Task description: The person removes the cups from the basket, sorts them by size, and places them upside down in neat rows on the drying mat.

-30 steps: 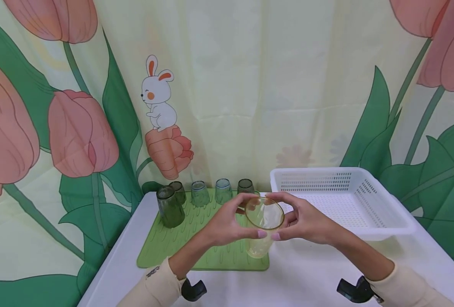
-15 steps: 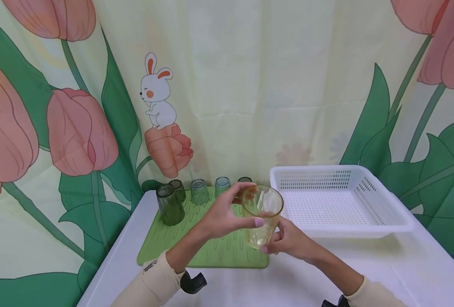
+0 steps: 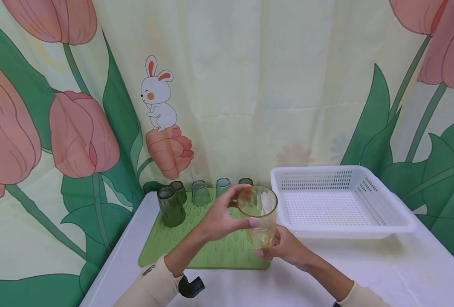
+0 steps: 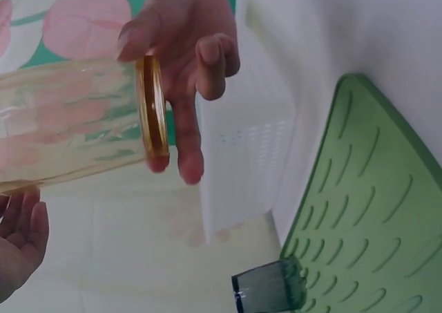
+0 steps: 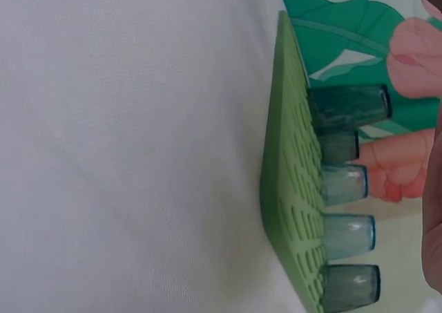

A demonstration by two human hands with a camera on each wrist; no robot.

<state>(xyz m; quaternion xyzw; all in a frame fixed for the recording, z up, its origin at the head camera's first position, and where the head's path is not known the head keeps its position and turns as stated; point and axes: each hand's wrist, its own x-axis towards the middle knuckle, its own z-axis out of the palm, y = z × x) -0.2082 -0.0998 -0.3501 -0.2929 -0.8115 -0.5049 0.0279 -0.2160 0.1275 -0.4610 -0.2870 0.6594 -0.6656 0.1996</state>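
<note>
A clear yellow drinking glass (image 3: 263, 233) is held up in front of me in the head view, its wide end facing me and its narrow end lower down. My left hand (image 3: 223, 218) grips its upper part, thumb across the near side and fingers round the far side. Low on the glass, my right hand (image 3: 288, 248) pinches the base. In the left wrist view the right hand (image 4: 190, 50) has its thumb and a fingertip at the thick amber base, while other fingers stay off it. Only a strip of the right hand (image 5: 434, 209) shows in the right wrist view.
Behind the hands lies a green ridged drying mat (image 3: 198, 256) on the white table (image 3: 303, 285). Several tinted glasses stand on it, including a tall dark green glass (image 3: 172, 209) and a blue glass (image 3: 200, 195). A white perforated basket (image 3: 365, 230) sits at the right.
My right hand has dropped from the glass's rim to its base. The left hand keeps its grip near the top. Most recently the glass has shifted slightly left.
</note>
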